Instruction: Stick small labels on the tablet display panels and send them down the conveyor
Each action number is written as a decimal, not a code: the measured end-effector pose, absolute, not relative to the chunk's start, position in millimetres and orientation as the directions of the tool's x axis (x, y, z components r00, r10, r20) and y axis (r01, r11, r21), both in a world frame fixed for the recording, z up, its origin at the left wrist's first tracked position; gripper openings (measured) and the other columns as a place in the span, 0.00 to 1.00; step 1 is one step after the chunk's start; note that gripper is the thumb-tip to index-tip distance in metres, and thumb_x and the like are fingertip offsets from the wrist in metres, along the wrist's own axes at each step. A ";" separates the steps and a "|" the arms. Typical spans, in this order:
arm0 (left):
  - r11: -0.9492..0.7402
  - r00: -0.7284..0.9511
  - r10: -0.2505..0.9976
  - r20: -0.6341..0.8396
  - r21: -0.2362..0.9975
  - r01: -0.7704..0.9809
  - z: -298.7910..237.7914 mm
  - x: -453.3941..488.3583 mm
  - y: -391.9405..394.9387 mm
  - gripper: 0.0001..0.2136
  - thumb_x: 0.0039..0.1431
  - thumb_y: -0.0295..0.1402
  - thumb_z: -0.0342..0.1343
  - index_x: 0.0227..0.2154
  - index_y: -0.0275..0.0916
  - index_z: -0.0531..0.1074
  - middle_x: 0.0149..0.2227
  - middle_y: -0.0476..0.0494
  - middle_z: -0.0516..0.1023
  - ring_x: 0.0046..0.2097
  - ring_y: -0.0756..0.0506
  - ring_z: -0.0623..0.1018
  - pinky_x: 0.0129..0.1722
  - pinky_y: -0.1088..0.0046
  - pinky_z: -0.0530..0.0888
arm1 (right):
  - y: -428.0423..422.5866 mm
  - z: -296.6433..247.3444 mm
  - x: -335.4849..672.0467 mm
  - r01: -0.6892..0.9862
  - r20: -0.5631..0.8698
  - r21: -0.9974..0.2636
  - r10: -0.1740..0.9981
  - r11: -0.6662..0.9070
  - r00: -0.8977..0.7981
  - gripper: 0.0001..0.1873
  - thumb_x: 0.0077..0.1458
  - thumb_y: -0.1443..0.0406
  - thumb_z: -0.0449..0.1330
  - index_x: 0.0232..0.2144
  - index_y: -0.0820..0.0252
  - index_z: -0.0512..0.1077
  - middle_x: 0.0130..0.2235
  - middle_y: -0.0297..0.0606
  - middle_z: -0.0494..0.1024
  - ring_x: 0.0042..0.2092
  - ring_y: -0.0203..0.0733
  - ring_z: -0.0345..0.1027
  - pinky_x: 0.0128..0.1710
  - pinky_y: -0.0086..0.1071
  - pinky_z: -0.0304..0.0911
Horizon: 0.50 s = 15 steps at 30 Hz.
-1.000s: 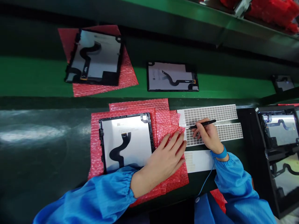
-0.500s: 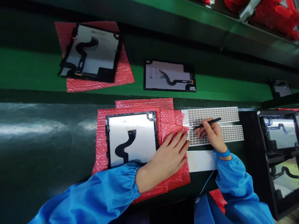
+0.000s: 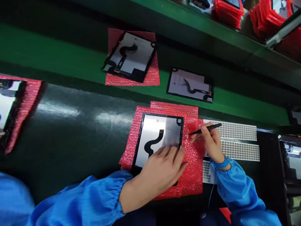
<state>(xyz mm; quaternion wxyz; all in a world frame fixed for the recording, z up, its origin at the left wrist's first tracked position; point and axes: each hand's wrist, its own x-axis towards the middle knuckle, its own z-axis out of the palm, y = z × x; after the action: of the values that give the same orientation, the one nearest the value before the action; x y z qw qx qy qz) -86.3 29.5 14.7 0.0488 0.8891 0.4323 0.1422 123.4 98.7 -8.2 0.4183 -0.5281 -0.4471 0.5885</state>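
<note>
My right hand (image 3: pixel 213 142) pinches a pair of black tweezers (image 3: pixel 210 127). A small pale square sticker (image 3: pixel 186 135) is at their tip, over the red bubble wrap (image 3: pixel 192 163) beside the screen's right edge. My left hand (image 3: pixel 162 168) is open, its fingers stretched over the lower right of the tablet screen (image 3: pixel 152 121); whether it presses on the panel I cannot tell. The screen has a silver back, a black frame and a curved black flex cable (image 3: pixel 154 141). My left hand and sleeve hide its lower part. White sheets of small grey squares (image 3: pixel 240 150) lie right of the wrap.
A screen on red wrap (image 3: pixel 138 58) and a second screen (image 3: pixel 188 84) lie on the green ledge behind. Another screen (image 3: pixel 8 105) is at the far left. A black rack (image 3: pixel 275 169) with screens stands right. Red-wrapped stacks (image 3: pixel 229 14) sit on the upper shelf.
My right hand has brought the tweezers left from the sticker sheets to the screen's edge, with a small sticker at the tip. My left hand has shifted from the wrap onto the screen. The view has turned.
</note>
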 end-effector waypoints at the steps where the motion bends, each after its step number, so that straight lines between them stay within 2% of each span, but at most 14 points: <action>1: -0.596 0.568 0.802 0.184 0.188 0.780 10.2 -87.7 30.2 0.20 0.71 0.37 0.55 0.57 0.25 0.73 0.42 0.34 0.80 0.40 0.39 0.80 0.36 0.62 0.77 | 98.2 -11.0 118.3 -0.021 -0.261 -0.964 0.960 -0.264 -0.101 0.22 0.65 0.43 0.63 0.38 0.51 0.64 0.27 0.32 0.83 0.25 0.44 0.81 0.27 0.36 0.78; 4: -0.585 0.575 0.811 0.109 0.164 0.794 -3.8 -85.9 26.2 0.22 0.72 0.34 0.55 0.63 0.25 0.69 0.45 0.32 0.79 0.46 0.37 0.80 0.40 0.62 0.79 | 90.5 -16.9 115.2 -0.016 -0.296 -0.954 0.950 -0.299 -0.098 0.22 0.65 0.42 0.63 0.39 0.51 0.64 0.26 0.32 0.83 0.25 0.43 0.81 0.25 0.34 0.78; 6: -0.612 0.602 0.790 0.113 0.167 0.773 -11.0 -82.8 20.2 0.21 0.72 0.31 0.54 0.63 0.27 0.69 0.46 0.33 0.78 0.48 0.37 0.79 0.41 0.62 0.80 | 82.1 -17.8 119.1 -0.028 -0.303 -0.952 0.949 -0.306 -0.085 0.21 0.66 0.44 0.63 0.39 0.51 0.64 0.27 0.32 0.83 0.25 0.42 0.81 0.25 0.34 0.78; 10: -0.659 0.637 0.751 0.175 0.148 0.737 -18.3 -79.8 12.2 0.20 0.69 0.26 0.54 0.61 0.24 0.70 0.44 0.35 0.77 0.47 0.37 0.78 0.40 0.63 0.80 | 69.1 -17.3 124.3 -0.046 -0.313 -0.947 0.945 -0.318 -0.096 0.19 0.68 0.46 0.62 0.39 0.52 0.66 0.28 0.33 0.84 0.25 0.42 0.82 0.25 0.33 0.79; 15: -0.651 0.625 0.759 0.181 0.178 0.738 -21.0 -82.2 12.6 0.20 0.70 0.25 0.54 0.62 0.25 0.69 0.43 0.36 0.77 0.45 0.39 0.78 0.40 0.64 0.79 | 67.6 -20.2 120.7 -0.007 -0.351 -0.935 0.928 -0.355 -0.125 0.21 0.67 0.44 0.62 0.40 0.52 0.66 0.28 0.34 0.84 0.27 0.43 0.83 0.26 0.35 0.80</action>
<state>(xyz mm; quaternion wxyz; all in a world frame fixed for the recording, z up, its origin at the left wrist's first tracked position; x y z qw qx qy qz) -82.2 12.6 -21.0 0.0434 0.9004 0.4156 0.1208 120.7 67.6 -20.2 0.3779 -0.5430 -0.4239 0.6186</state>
